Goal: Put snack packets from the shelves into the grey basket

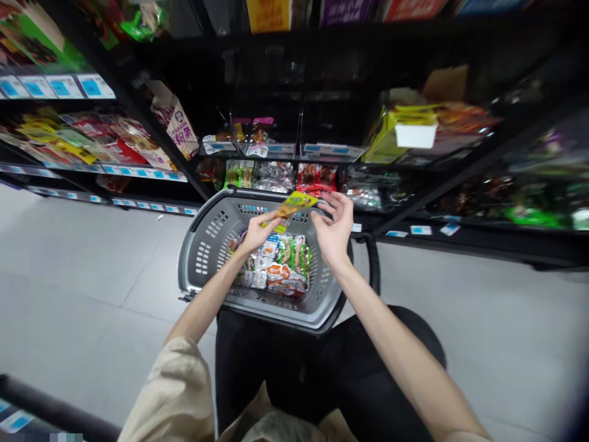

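My left hand (258,233) pinches the left end of a small yellow-and-green snack packet (298,201), held above the grey shopping basket (197,236). At the packet's right end is my right hand (335,228), its fingers curved and spread apart; whether a fingertip touches the packet I cannot tell. Below both hands, several small snack packets (280,273) with white, green and orange wrappers lie on the basket's floor. The basket stands in front of my knees, its black handle (375,270) folded out to the right.
Black store shelves (257,67) rise directly ahead. Green, silver and red packets (317,178) fill the low shelf behind the basket. An opened yellow carton (396,132) sits right of centre, and bagged snacks (92,138) line the left shelf. Pale tiles (115,270) cover the floor.
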`<state>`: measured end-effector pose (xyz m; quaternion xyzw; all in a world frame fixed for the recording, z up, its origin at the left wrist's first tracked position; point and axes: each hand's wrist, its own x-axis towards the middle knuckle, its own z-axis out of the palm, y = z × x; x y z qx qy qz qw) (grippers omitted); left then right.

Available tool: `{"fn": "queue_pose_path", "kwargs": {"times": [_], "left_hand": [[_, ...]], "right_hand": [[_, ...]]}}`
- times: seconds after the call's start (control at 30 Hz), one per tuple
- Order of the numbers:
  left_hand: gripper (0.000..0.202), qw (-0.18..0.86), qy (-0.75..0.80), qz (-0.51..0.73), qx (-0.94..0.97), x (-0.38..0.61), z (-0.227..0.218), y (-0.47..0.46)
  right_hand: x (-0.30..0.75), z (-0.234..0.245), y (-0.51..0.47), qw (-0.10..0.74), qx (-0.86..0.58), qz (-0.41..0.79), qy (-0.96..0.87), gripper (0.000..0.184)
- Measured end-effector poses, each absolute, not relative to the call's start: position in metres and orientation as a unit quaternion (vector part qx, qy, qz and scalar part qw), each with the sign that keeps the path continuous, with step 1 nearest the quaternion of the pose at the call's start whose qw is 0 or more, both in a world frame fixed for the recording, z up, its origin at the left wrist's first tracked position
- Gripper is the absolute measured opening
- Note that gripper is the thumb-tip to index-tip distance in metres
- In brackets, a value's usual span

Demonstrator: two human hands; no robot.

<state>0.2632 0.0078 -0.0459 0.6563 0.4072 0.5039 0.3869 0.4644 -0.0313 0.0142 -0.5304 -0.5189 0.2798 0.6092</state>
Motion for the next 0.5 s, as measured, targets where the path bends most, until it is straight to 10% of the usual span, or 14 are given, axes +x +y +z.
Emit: {"fn": "queue_pose_path", "kwargs": {"times": [0.2,0.5], "left_hand": [[0.027,0.275,0.352,0.513,0.733,0.258,-0.049,0.010],[0.032,0.288,0.348,0.398,0.798,0.253,-0.056,0.015]], "right_hand": [[0.470,0.014,-0.033,0.582,-0.538,0.249,-0.556,0.035],[0.472,0.016,-0.054,0.285,-0.460,0.152,-0.827,0.031]]}}
